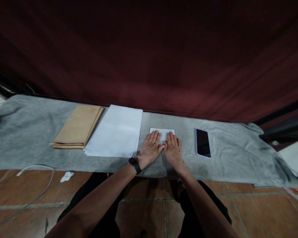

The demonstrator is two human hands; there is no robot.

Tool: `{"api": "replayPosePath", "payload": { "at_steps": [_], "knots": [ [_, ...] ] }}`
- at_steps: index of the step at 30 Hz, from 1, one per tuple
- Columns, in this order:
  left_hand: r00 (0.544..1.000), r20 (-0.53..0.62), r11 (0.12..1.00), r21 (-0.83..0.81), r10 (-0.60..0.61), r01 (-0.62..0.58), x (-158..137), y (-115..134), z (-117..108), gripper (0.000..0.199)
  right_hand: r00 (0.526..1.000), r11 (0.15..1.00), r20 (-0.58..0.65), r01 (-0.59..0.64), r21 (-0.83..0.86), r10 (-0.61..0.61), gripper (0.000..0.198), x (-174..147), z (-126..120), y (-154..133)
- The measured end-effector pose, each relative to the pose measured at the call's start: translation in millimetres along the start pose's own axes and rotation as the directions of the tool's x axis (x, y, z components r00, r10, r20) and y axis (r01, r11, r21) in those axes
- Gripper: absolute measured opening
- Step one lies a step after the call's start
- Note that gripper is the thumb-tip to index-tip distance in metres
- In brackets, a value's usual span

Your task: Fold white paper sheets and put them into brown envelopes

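Note:
A small white piece of paper (163,131), perhaps folded, lies on the grey cloth in front of me. My left hand (151,147) rests flat on its left part, fingers stretched out, a black band around the wrist. On the right part lies my right hand (173,147), also flat with its fingers out. The two thumbs come close together at the middle, and both palms hide the paper's near edge. Left of my hands is a stack of white paper sheets (115,132), slightly fanned at the near edge.
Brown envelopes (76,125) are stacked left of the white sheets. A phone (203,142) with a dark screen lies to the right. The grey cloth (233,148) covers the long surface. Behind it hangs a dark red curtain (149,59). A white cable (48,185) runs over the tiled floor.

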State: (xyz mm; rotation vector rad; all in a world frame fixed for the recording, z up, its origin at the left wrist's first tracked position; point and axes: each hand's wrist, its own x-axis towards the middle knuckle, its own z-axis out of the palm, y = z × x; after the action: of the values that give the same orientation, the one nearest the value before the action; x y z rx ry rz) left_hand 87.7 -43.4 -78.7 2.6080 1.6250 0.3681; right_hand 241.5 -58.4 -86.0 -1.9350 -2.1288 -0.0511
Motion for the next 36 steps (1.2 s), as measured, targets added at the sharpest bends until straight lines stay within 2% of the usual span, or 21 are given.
{"api": "replayPosePath", "payload": {
  "at_steps": [8,14,17,20,23,27,31,36],
  "knots": [
    [0.999,0.020,0.998,0.042,-0.036,0.035,-5,1,-10,0.060,0.996,0.994,0.015,-0.090,-0.065,0.091,0.056,-9,-8,20],
    [0.999,0.015,0.998,0.047,-0.035,0.035,-5,2,-13,0.058,0.992,0.994,-0.069,-0.111,-0.025,0.109,0.055,-12,-12,35],
    [0.999,0.013,0.998,0.051,-0.033,0.032,-4,3,-13,0.057,0.996,0.997,-0.079,-0.026,0.070,0.031,0.057,-6,-16,32],
    [0.999,0.023,0.998,0.050,-0.024,0.022,-4,2,-12,0.057,0.992,0.976,-0.013,0.129,0.177,-0.128,0.056,1,-18,17],
    [0.999,0.042,0.999,0.042,0.000,-0.002,-4,-2,-11,0.057,0.977,0.958,0.063,0.186,0.217,-0.203,0.056,5,-16,2],
    [0.999,0.042,1.000,0.021,0.001,-0.002,-3,-7,-10,0.056,0.983,0.976,0.091,0.145,0.163,-0.162,0.055,6,-12,-6],
    [0.999,0.027,1.000,0.007,-0.018,0.018,-2,-9,-9,0.057,0.995,0.994,0.065,0.068,0.087,-0.074,0.055,5,-10,0],
    [0.989,0.044,0.989,0.049,-0.140,0.138,-2,-10,-14,0.059,0.998,1.000,0.060,-0.003,0.023,0.002,0.057,3,-9,12]
  ]
}}
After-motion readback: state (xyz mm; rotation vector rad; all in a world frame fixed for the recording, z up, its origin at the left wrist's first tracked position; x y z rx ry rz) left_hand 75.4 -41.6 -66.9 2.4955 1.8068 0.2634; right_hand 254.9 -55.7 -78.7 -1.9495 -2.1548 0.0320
